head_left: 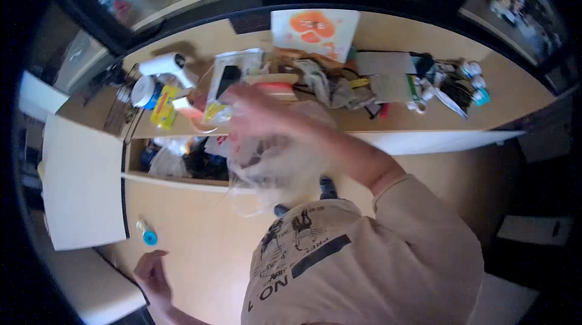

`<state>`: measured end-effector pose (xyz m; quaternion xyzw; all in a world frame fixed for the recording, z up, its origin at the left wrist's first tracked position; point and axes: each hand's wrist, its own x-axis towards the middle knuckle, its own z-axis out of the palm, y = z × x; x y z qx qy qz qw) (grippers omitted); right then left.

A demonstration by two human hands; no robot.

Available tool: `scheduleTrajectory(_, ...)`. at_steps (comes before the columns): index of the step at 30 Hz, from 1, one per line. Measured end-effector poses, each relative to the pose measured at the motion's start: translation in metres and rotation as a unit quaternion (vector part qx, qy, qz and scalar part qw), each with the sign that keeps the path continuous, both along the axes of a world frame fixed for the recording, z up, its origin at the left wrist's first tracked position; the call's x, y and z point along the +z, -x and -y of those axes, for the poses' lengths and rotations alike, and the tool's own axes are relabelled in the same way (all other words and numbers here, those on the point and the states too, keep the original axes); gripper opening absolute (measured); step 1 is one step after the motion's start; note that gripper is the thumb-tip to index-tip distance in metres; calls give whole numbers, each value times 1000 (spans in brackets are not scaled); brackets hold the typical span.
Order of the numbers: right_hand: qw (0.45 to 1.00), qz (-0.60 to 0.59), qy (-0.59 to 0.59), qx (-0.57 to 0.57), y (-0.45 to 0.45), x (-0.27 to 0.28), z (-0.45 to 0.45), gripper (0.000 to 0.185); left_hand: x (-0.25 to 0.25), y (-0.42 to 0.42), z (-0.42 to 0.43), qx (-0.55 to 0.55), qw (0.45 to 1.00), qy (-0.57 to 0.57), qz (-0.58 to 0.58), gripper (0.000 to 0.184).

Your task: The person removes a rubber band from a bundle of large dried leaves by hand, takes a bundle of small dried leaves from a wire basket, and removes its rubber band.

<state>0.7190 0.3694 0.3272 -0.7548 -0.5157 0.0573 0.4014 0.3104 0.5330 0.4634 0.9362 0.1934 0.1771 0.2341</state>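
Blurred by motion, my right hand (251, 111) reaches over the front edge of the cluttered shelf. A translucent plastic bag (273, 164) hangs beneath it, in front of an open drawer, and its top is gathered at the fingers. My left hand (154, 275) is low at the left, away from the shelf, with loosely curved fingers and nothing visible in them. Just above it lies a small round teal item (150, 237) with a pale end. Beside my right hand are a dark flat object (228, 77) and a roll of tape (189, 108).
A white handheld device (167, 69), a yellow packet (163, 108) and a white round container (144, 91) stand at the shelf's left. A white-orange printed sheet (315, 31) leans at the back. Cloths and small bottles (471, 70) lie to the right. The open drawer (176, 178) holds bags.
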Motion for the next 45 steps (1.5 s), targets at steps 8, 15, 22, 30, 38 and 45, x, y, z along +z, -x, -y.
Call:
scheduleTrajectory(8,960,-201,-90,173,167,-10,48,27,-43,-129,53,-251,965,-47,-64,8)
scheduleTrajectory(15,976,-166,-116,-78,167,-38,93,30,-63,-159,18,-312,949,19,28,17)
scheduleTrajectory(22,926,-285,-203,-143,136,-31,197,19,-131,-190,101,-285,754,584,98,32)
scheduleTrajectory(30,818,210,122,-522,-119,-57,592,25,-144,-221,238,-191,908,373,11,23)
scheduleTrajectory(38,889,60,215,-399,-203,-88,692,42,-144,-271,305,-176,949,263,-12,23)
scheduleTrajectory(45,883,146,190,-403,-211,-113,701,28,-137,-283,326,-169,952,253,18,25)
